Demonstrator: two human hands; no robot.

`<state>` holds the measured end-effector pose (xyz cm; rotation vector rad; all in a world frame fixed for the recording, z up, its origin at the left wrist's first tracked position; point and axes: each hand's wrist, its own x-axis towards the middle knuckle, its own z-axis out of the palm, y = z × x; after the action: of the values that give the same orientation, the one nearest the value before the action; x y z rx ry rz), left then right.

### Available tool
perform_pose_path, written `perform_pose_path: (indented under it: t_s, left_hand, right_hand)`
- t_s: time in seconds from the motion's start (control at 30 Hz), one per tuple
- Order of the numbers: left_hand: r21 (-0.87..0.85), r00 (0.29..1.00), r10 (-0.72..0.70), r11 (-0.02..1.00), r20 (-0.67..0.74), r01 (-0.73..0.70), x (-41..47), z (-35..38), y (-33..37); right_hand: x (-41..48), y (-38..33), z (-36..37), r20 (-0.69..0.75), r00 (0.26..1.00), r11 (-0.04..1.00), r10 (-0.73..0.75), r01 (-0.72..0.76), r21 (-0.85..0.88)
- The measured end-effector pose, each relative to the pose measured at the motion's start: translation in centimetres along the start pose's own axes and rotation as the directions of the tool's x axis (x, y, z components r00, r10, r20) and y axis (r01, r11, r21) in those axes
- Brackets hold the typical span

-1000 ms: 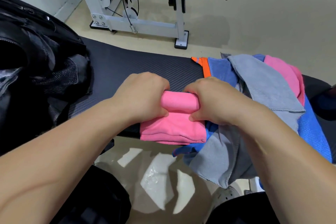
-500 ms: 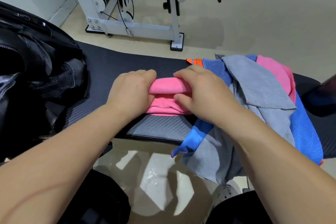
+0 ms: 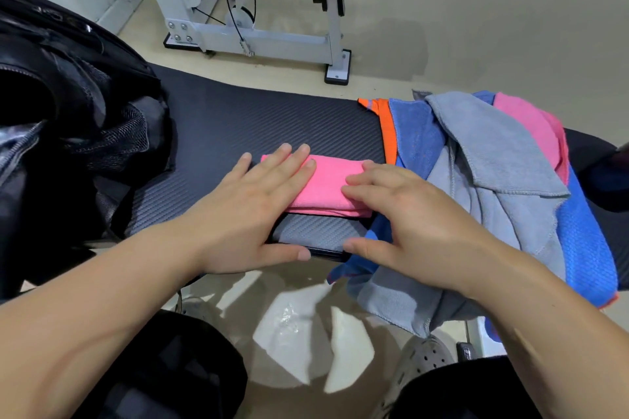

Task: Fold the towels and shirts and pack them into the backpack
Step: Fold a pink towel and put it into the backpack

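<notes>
I am pressing my left hand [image 3: 252,211] and right hand [image 3: 408,214], fingers flat and gripping nothing, onto the folded pink towel [image 3: 326,180], which is lying near the table's [image 3: 255,126] front edge. I am judging that lifting it loosely toward the backpack [image 3: 68,95] risks the fold springing open or snagging the unfolded pile [image 3: 493,153].

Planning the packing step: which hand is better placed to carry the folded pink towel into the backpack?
Probably left. The left hand lies flat on the pink towel at the end nearer the backpack; the right hand rests on the far end, beside the unfolded pile.
</notes>
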<state>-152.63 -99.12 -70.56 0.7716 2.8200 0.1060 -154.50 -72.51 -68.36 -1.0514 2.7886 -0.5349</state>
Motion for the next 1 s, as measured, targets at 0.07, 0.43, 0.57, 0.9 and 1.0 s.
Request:
perform_pose_path:
  t_s: [0.07, 0.43, 0.57, 0.9, 1.0]
  left_hand:
    - [0.006, 1.000, 0.019, 1.000, -0.018, -0.019, -0.1, 1.0, -0.2]
    - [-0.096, 0.996, 0.037, 0.994, -0.077, -0.044, -0.1, 2.1, -0.4]
    - [-0.268, 0.971, -0.041, 0.963, -0.236, -0.024, 0.7, 1.1, -0.4]
    - [-0.222, 0.989, -0.039, 0.975, -0.142, 0.007, 5.0, -1.8, 1.1]
    - [-0.291, 0.980, -0.080, 0.957, -0.184, 0.023, 4.4, -2.6, 1.4]
  right_hand:
    - [0.1, -0.3, -0.1, 0.042, 0.999, 0.999, 0.003, -0.001, -0.049]
    - [6.1, -0.6, 1.8, -0.135, 0.966, 0.926, 0.220, -0.251, -0.283]
    - [5.6, -0.5, 3.3, -0.038, 0.954, 0.906, 0.299, -0.296, -0.303]
    - [3.4, -0.1, 0.2, -0.062, 0.949, 0.948, 0.309, -0.313, -0.063]
    - [3.5, 0.5, -1.7, 0.005, 0.954, 0.948, 0.299, -0.297, 0.110]
